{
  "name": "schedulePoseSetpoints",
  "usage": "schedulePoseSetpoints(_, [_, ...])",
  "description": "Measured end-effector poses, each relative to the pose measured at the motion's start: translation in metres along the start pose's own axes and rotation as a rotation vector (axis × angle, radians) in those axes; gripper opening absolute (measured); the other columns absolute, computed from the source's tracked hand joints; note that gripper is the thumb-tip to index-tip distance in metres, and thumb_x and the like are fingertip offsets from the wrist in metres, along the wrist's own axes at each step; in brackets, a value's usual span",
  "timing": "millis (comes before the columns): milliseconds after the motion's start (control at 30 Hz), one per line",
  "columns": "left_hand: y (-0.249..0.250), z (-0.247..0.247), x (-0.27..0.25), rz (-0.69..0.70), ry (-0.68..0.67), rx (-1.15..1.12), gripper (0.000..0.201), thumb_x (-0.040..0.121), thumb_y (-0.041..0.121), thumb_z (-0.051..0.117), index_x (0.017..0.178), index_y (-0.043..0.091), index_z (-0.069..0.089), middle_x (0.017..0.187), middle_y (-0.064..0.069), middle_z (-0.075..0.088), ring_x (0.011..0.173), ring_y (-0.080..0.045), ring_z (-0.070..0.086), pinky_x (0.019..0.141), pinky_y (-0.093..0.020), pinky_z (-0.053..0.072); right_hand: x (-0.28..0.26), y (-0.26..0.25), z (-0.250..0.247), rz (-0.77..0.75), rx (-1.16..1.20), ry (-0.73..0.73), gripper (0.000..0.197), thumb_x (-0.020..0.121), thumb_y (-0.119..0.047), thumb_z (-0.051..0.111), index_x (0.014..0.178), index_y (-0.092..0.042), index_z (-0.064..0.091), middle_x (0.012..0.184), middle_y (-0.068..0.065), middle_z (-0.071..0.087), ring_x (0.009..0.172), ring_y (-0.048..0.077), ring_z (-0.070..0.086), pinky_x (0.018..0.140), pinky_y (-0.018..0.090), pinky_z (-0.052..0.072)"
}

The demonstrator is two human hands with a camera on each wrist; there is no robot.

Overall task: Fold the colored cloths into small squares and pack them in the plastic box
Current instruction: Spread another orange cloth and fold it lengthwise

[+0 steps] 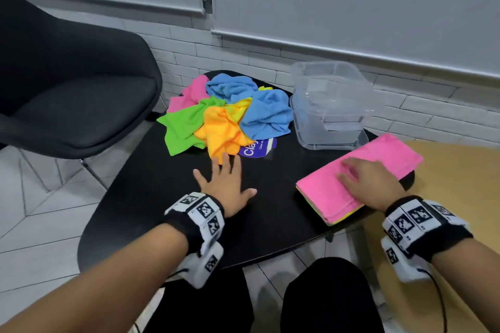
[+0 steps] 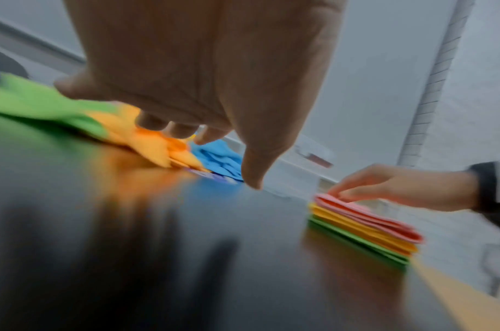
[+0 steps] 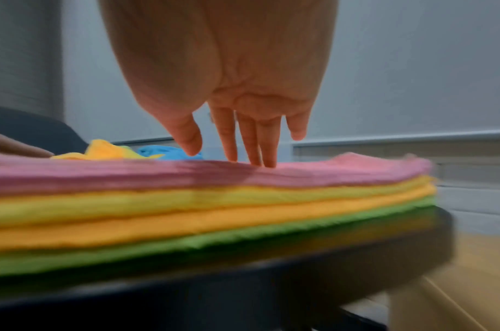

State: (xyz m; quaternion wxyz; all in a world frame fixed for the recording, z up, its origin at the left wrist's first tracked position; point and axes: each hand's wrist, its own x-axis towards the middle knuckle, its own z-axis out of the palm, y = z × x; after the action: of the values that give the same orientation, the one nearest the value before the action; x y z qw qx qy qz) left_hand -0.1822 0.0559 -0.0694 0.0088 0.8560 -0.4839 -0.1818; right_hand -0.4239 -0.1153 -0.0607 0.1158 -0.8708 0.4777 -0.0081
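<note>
A heap of crumpled cloths (image 1: pixel 227 113) in pink, blue, green, orange and yellow lies at the far side of the black table (image 1: pixel 167 208). My left hand (image 1: pixel 226 184) reaches flat toward it, fingers spread, fingertips at the orange cloth (image 1: pixel 221 132) (image 2: pixel 155 145). A folded stack (image 1: pixel 378 167) (image 2: pixel 364 228) (image 3: pixel 203 206), pink on top over yellow, orange and green, rests at the table's right edge. My right hand (image 1: pixel 365 184) (image 3: pixel 231 125) lies on its pink top with straight fingers. The clear plastic box (image 1: pixel 328 105) stands behind the stack.
A black chair (image 1: pixel 70 89) stands to the left of the table. A purple and white label (image 1: pixel 257 147) lies under the heap's near edge. A tan surface (image 1: pixel 446 197) adjoins the table on the right. My knees (image 1: pixel 324 300) are under the near edge.
</note>
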Motion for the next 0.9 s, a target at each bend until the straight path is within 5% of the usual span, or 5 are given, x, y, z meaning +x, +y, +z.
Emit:
schedulePoseSetpoints(100, [-0.054,-0.011,-0.006,-0.134,-0.032,0.040,0.095,0.088,0.060,0.050,0.153,0.019,-0.006,0.159,-0.010,-0.015,0.146,-0.032,-0.012,0.110,-0.068,0.002,-0.002,-0.053,-0.004,-0.137,0.103,0.199,0.030,0.091,-0.031,0.054,0.117,-0.023,0.065,0.109,-0.002,0.071,0.103,0.022,0.063,0.091,0.037,0.049])
schedulePoseSetpoints(233, [-0.108,-0.016,-0.016,-0.199,-0.086,0.067,0.103,0.082,0.066,0.054,0.153,0.020,-0.005,0.159,-0.009,-0.015,0.146,-0.033,-0.013,0.111,-0.066,0.002,0.010,-0.133,-0.002,-0.247,0.143,0.162,0.032,0.090,-0.029,0.055,0.121,-0.027,0.061,0.098,-0.006,0.070,0.097,0.020,0.063,0.081,0.032,0.049])
schedulePoseSetpoints(500, [-0.142,-0.013,-0.018,-0.133,-0.145,-0.027,0.107,0.078,0.067,0.059,0.153,0.020,0.001,0.160,-0.007,-0.011,0.147,-0.032,-0.006,0.112,-0.065,0.013,0.057,-0.245,0.051,-0.226,0.041,-0.027,0.077,0.086,-0.041,0.063,0.148,-0.021,0.023,0.143,0.014,0.032,0.128,0.036,0.040,0.101,0.047,0.041])
schedulePoseSetpoints(700, [-0.145,-0.006,-0.019,-0.116,-0.107,-0.039,0.105,0.079,0.066,0.058,0.153,0.018,0.000,0.160,-0.008,-0.012,0.147,-0.033,-0.009,0.111,-0.066,0.010,0.095,-0.268,0.062,-0.130,0.064,-0.014,0.097,0.080,-0.037,0.073,0.150,-0.012,0.010,0.153,0.019,0.016,0.134,0.040,0.032,0.107,0.046,0.034])
schedulePoseSetpoints(900, [-0.148,-0.004,-0.015,-0.113,-0.107,-0.061,0.107,0.079,0.066,0.059,0.153,0.018,-0.002,0.159,-0.010,-0.014,0.146,-0.034,-0.012,0.111,-0.067,0.006,0.112,-0.263,0.063,-0.164,0.004,-0.012,0.047,0.084,-0.011,0.065,0.128,-0.010,0.047,0.129,0.015,0.050,0.118,0.035,0.048,0.096,0.041,0.044])
